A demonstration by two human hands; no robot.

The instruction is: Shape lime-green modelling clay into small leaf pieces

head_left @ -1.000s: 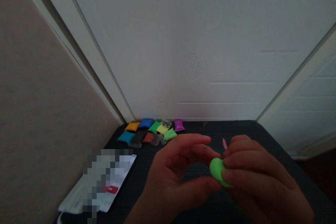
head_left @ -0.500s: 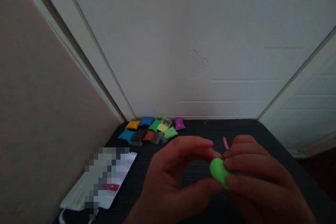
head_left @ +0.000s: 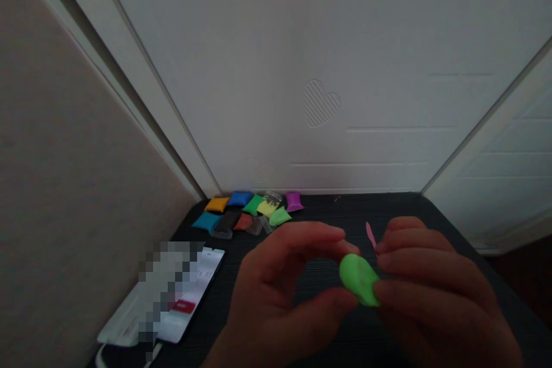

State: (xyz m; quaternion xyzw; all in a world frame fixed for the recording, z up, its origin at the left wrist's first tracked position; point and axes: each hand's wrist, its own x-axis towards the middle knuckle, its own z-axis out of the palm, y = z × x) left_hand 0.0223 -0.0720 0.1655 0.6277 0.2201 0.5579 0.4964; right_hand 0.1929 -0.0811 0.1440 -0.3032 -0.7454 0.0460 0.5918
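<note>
A lump of bright green modelling clay (head_left: 359,279) is held up above the dark table, between my two hands. My left hand (head_left: 284,293) curves around its left side, the thumb at the lower edge and the fingertips at the upper edge. On the other side, my right hand (head_left: 440,293) pinches the right end of the lump. Its upper fingers are bent and stand off the clay. The lump looks rounded on the left and narrower on the right. Past the right fingers lies a thin pink modelling tool (head_left: 371,236), partly hidden by them.
Several small packets of coloured clay lie along the table's back left, among them a blue packet (head_left: 240,199) and a purple packet (head_left: 294,202). A phone (head_left: 190,299) lies at the left beside a white pouch (head_left: 125,316), partly blurred. A white panel (head_left: 241,69) rises behind the table (head_left: 388,207).
The green clay has turned and shows a broader face. My right fingers have shifted slightly right, and the upper ones have come away from the clay. The left hand keeps its curve.
</note>
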